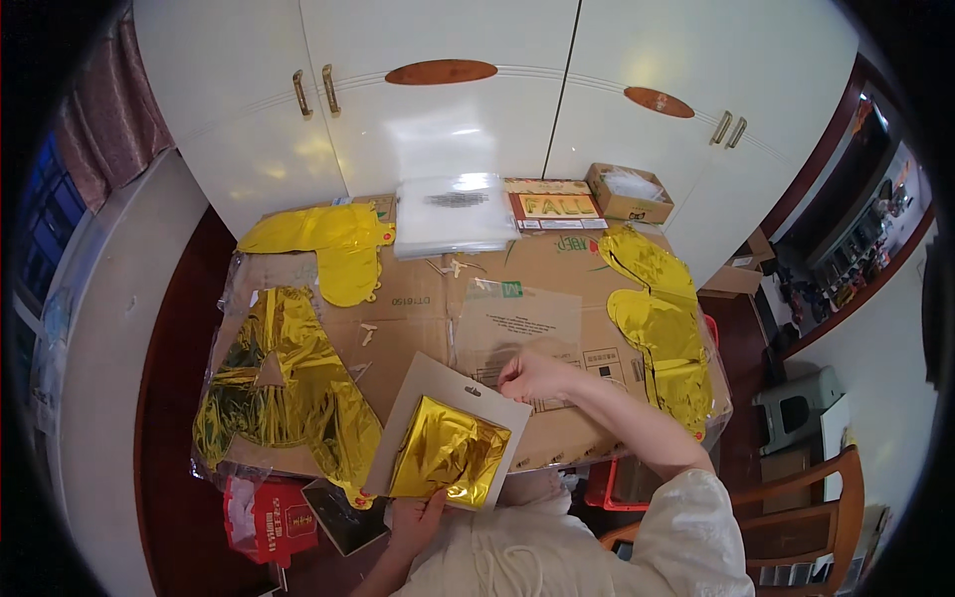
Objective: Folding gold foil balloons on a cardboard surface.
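My left hand (pixel 418 519) grips the lower edge of a grey backing card (pixel 426 376) with a hang hole near its top. A folded gold foil balloon (pixel 450 450) lies against the card's face, its lower edge by my left thumb. Beside the card's upper right corner, my right hand (pixel 537 376) is closed, fingertips together; whatever it pinches is hidden. Under and beyond that hand, a clear plastic bag (pixel 522 316) with printed text lies flat on the cardboard-covered table (pixel 408 338).
Flat gold foil letter balloons (pixel 298 378) lie at the left, with another balloon (pixel 657 318) at the right. A stack of clear bags (pixel 453 214), printed cards (pixel 559 206) and a small box (pixel 631 191) line the back. A wooden chair (pixel 846 497) stands at right.
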A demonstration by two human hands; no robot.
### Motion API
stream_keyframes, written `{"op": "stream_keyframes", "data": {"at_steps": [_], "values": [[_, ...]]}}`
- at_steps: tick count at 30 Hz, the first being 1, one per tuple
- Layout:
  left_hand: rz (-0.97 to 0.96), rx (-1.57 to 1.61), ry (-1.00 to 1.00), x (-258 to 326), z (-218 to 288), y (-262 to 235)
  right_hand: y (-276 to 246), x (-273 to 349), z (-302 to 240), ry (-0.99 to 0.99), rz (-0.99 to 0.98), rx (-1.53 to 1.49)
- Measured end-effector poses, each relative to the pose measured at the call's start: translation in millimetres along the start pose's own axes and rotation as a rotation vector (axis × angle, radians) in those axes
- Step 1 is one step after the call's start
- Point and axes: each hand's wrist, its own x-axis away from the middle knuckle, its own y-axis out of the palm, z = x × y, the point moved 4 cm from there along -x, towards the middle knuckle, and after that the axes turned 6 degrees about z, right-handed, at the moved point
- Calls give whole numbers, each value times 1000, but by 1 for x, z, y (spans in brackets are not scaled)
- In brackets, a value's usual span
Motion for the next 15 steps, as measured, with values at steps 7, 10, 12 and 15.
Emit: {"op": "stream_keyframes", "data": {"at_steps": [7, 10, 12, 15], "values": [[-75, -246, 137, 3, -5, -7, 2, 5, 6, 147, -47, -152], [-83, -235, 143, 4, -3, -4, 3, 7, 13, 199, -49, -186], [-87, -255, 178, 5, -1, -3, 4, 8, 14, 234, -45, -201], [-23, -55, 66, 9, -5, 1, 6, 9, 17, 279, -19, -229]]}}
